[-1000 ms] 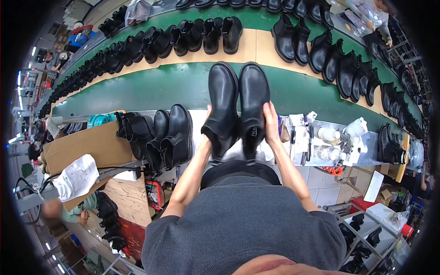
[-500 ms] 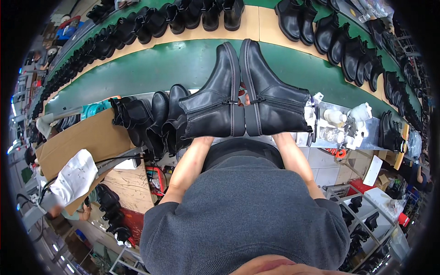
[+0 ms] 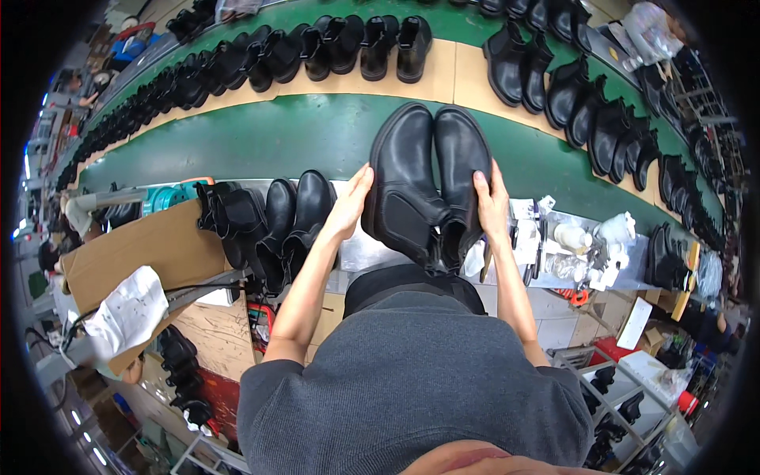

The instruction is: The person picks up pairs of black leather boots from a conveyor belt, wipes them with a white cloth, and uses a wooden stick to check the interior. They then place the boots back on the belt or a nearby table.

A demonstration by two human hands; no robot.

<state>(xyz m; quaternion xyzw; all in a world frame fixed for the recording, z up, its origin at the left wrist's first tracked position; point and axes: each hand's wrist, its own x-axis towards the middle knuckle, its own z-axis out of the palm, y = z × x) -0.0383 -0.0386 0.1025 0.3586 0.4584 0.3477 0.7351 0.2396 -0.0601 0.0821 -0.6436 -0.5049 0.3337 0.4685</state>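
Observation:
Two black leather ankle boots are held side by side in front of me, toes pointing away and shafts toward my body. My left hand (image 3: 350,204) presses against the outer side of the left boot (image 3: 404,170), its fingers along the sole edge. On the other side my right hand (image 3: 491,202) grips the right boot (image 3: 461,146), with the thumb on the upper and the fingers round the outer edge. An elastic side panel shows on the left boot. The boots touch each other along their inner sides.
Left of me, more black boots (image 3: 297,214) stand on the metal bench beside a cardboard sheet (image 3: 150,245). White bottles (image 3: 574,236) and papers lie to the right. Beyond runs a green conveyor belt (image 3: 237,142) with rows of boots on tan board (image 3: 467,67).
The boots have turned from soles together with zips showing to uppers facing up. My hands, earlier mostly hidden behind them, now show at their outer sides. The view has shifted slightly.

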